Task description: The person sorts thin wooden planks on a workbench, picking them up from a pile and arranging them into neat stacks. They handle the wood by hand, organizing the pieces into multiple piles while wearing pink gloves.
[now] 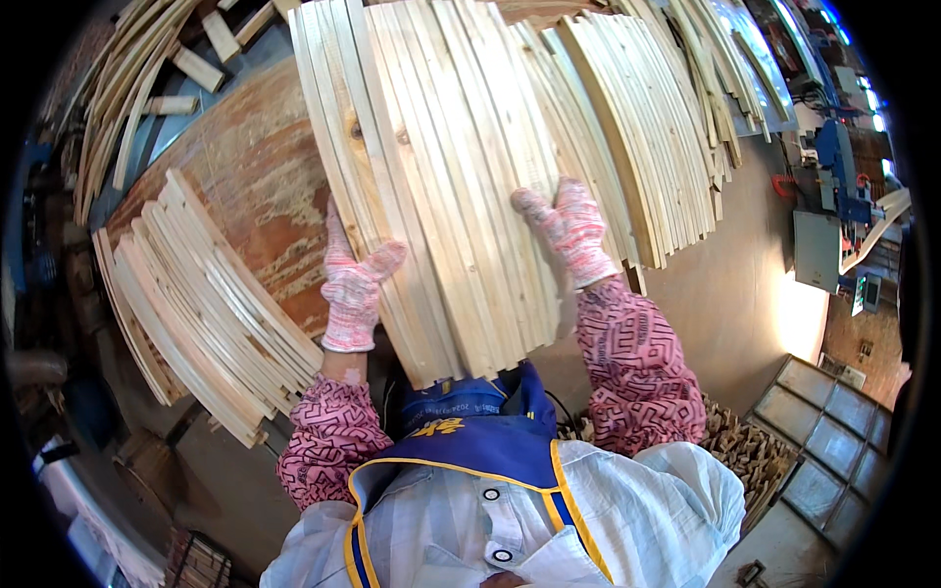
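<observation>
A wide bundle of pale wooden strips (461, 176) lies side by side in front of me, its near ends reaching my blue apron. My left hand (355, 284), in a pink-and-white knit glove, presses against the bundle's left edge with the thumb over the top. On the opposite edge, my right hand (569, 227), gloved the same way, grips with its thumb on the upper face. The bundle is squeezed between the two hands. The fingers beneath and behind the strips are partly hidden.
To the left, another stack of strips (211, 309) rests on the worn wooden tabletop (260, 157). More strips (637, 127) stand in rows at the right. Loose strips and short offcuts (201, 69) lie at the far left. A metal grid frame (833, 431) sits at lower right.
</observation>
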Action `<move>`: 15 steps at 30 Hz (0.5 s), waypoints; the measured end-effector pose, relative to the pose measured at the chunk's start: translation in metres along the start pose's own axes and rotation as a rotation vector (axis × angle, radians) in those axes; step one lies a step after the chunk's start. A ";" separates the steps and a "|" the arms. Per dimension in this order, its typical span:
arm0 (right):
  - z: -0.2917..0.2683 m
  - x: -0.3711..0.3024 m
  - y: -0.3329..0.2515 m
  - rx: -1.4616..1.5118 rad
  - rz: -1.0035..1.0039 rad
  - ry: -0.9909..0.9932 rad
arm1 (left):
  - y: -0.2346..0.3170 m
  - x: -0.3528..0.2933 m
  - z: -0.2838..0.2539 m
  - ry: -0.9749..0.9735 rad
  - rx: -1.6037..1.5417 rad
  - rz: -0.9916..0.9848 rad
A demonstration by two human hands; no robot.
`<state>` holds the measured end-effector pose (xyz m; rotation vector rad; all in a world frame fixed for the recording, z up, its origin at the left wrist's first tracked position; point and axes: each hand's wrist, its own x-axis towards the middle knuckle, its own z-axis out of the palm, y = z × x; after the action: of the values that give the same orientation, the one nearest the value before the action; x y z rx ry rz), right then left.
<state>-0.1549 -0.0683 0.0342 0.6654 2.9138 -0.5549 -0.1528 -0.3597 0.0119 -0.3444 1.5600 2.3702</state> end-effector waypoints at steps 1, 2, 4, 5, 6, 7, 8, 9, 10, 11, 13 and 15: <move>-0.017 0.008 0.008 0.013 0.027 -0.006 | -0.001 0.003 0.019 -0.026 -0.036 0.007; -0.039 0.017 0.009 0.029 0.045 -0.011 | -0.005 0.006 0.035 -0.047 -0.072 0.022; -0.082 0.038 0.012 0.077 0.065 -0.128 | -0.020 0.018 0.057 -0.093 -0.092 0.051; -0.102 0.054 0.018 0.099 0.070 -0.222 | -0.034 0.026 0.071 -0.132 -0.089 0.074; -0.092 0.069 0.050 -0.043 0.081 -0.102 | -0.061 0.036 0.081 -0.284 -0.299 0.107; -0.083 0.079 0.068 -0.033 0.093 -0.050 | -0.074 0.041 0.095 -0.291 -0.268 0.103; -0.074 0.085 0.084 -0.017 0.103 0.001 | -0.079 0.046 0.115 -0.303 -0.235 0.103; -0.066 0.090 0.101 -0.003 0.112 0.053 | -0.084 0.048 0.133 -0.181 0.027 0.074; -0.066 0.092 0.107 0.059 0.180 -0.012 | -0.089 0.060 0.141 -0.128 0.118 -0.048; -0.062 0.095 0.110 0.098 0.111 -0.024 | -0.094 0.064 0.145 -0.131 0.078 -0.061; -0.048 0.086 0.104 0.175 0.004 -0.060 | -0.097 0.059 0.155 -0.146 0.005 -0.120; -0.044 0.093 0.064 -0.062 -0.139 -0.166 | -0.114 0.070 0.136 -0.066 0.138 -0.047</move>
<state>-0.2113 0.0389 0.0379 0.3912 2.8221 -0.5053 -0.1828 -0.1841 -0.0565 -0.2669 1.6551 2.2023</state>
